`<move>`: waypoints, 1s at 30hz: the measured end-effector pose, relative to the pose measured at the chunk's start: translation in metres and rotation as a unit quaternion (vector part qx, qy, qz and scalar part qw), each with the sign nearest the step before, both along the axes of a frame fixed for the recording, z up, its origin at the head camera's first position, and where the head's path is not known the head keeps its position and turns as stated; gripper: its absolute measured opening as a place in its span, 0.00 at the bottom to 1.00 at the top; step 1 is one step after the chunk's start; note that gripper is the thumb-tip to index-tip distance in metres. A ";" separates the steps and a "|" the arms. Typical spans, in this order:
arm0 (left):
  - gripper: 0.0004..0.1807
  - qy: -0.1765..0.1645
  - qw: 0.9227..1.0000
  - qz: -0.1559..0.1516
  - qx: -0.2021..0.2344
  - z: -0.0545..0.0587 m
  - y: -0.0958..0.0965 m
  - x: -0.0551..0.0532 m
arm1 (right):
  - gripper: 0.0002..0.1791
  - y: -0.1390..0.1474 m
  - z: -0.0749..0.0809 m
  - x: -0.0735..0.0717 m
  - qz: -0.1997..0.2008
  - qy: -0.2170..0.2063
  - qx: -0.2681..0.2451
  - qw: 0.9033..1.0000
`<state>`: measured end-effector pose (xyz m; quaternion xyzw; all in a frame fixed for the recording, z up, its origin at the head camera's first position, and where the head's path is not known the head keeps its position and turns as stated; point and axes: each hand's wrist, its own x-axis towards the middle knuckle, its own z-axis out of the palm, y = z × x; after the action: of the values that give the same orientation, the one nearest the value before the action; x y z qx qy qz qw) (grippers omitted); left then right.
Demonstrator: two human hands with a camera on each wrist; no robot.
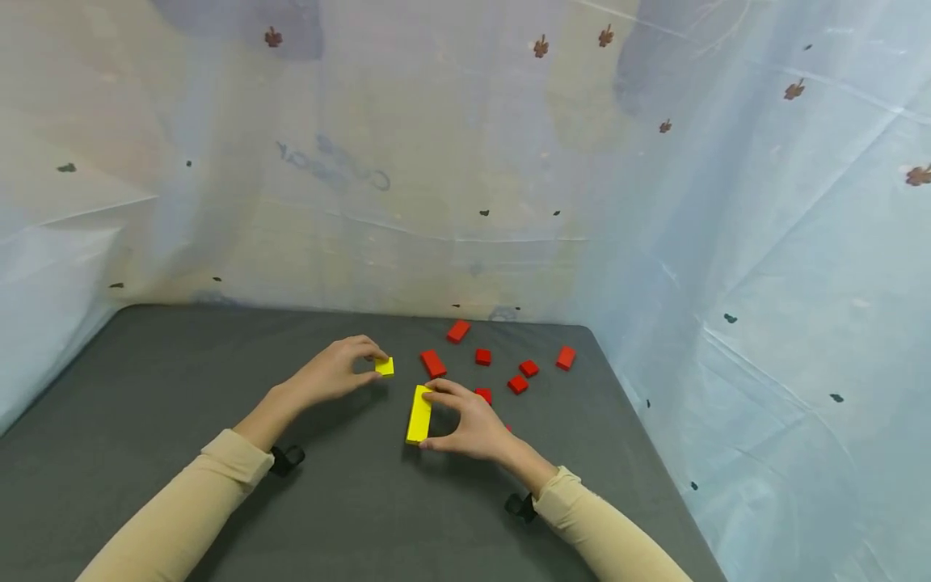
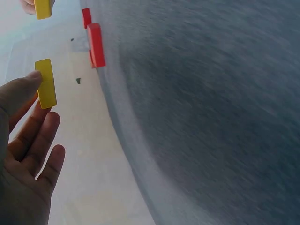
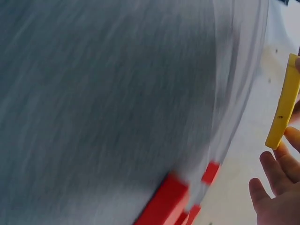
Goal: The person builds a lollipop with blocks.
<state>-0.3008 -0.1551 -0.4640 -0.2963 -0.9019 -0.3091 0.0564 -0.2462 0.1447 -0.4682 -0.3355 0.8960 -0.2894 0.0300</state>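
Observation:
My left hand point(image 1: 331, 375) pinches a small yellow block point(image 1: 385, 367) between thumb and fingertips, above the dark table. In the left wrist view, the thumb presses one face of that yellow block point(image 2: 46, 84), with the other fingers spread below. To the right and nearer to me, my right hand point(image 1: 474, 423) grips a longer yellow block point(image 1: 419, 415) by its ends, thumb at the near end and fingers at the far one. The right wrist view shows this long block point(image 3: 283, 103) at its right edge, partly behind the fingers. A gap separates the two yellow blocks.
Several red blocks lie scattered on the dark table point(image 1: 218, 380), including a longer one point(image 1: 432, 364) beyond the right hand and another point(image 1: 566, 358) near the right edge. Some are partly hidden by the right hand. Pale plastic sheeting point(image 1: 436, 162) hangs behind and to the right.

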 end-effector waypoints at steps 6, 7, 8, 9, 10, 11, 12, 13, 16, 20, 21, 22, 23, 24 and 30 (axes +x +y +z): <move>0.17 -0.001 1.000 0.006 -0.013 -0.006 -0.013 0.004 | 0.41 -0.026 -0.004 0.008 0.044 -0.004 0.029 0.999; 0.17 -0.001 1.000 0.006 -0.015 -0.007 -0.015 0.005 | 0.42 -0.030 -0.005 0.010 0.051 -0.003 0.034 0.998; 0.17 -0.002 1.000 0.006 -0.016 -0.008 -0.017 0.005 | 0.42 -0.033 -0.006 0.011 0.058 0.000 0.039 0.998; 0.17 -0.002 1.000 0.006 -0.016 -0.008 -0.018 0.006 | 0.42 -0.037 -0.007 0.012 0.064 0.003 0.047 0.997; 0.17 -0.002 1.000 0.006 -0.016 -0.009 -0.019 0.007 | 0.42 -0.040 -0.008 0.013 0.069 0.008 0.054 0.996; 0.17 -0.003 1.000 0.006 -0.017 -0.010 -0.021 0.008 | 0.42 -0.043 -0.009 0.013 0.073 0.011 0.061 0.995; 0.17 -0.004 1.000 0.006 -0.017 -0.010 -0.022 0.008 | 0.42 -0.046 -0.010 0.014 0.077 0.016 0.069 0.995; 0.17 -0.005 1.000 0.006 -0.019 -0.011 -0.023 0.009 | 0.42 -0.048 -0.010 0.015 0.081 0.019 0.075 0.994; 0.16 -0.009 1.000 0.009 -0.024 -0.013 -0.026 0.011 | 0.42 -0.053 -0.013 0.015 0.090 0.032 0.093 0.991; 0.16 -0.013 1.000 0.007 -0.024 -0.015 -0.026 0.013 | 0.42 -0.054 -0.018 0.015 0.096 0.037 0.107 0.989; 0.16 -0.013 1.000 0.005 -0.024 -0.015 -0.026 0.013 | 0.41 -0.053 -0.019 0.015 0.097 0.036 0.109 0.989; 0.16 -0.012 1.000 0.003 -0.024 -0.015 -0.025 0.013 | 0.41 -0.053 -0.020 0.016 0.098 0.034 0.111 0.988; 0.16 -0.012 1.000 0.000 -0.023 -0.015 -0.025 0.014 | 0.41 -0.052 -0.021 0.016 0.098 0.032 0.111 0.988; 0.16 -0.013 1.000 -0.003 -0.021 -0.016 -0.025 0.014 | 0.41 -0.052 -0.022 0.016 0.099 0.029 0.110 0.989; 0.16 -0.019 1.000 -0.020 -0.014 -0.017 -0.020 0.016 | 0.42 -0.050 -0.023 0.017 0.102 0.027 0.105 0.989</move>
<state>-0.2846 -0.1754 -0.4812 -0.3088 -0.9010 -0.3034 0.0286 -0.2293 0.0943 -0.4912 -0.4276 0.8832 -0.1795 0.0699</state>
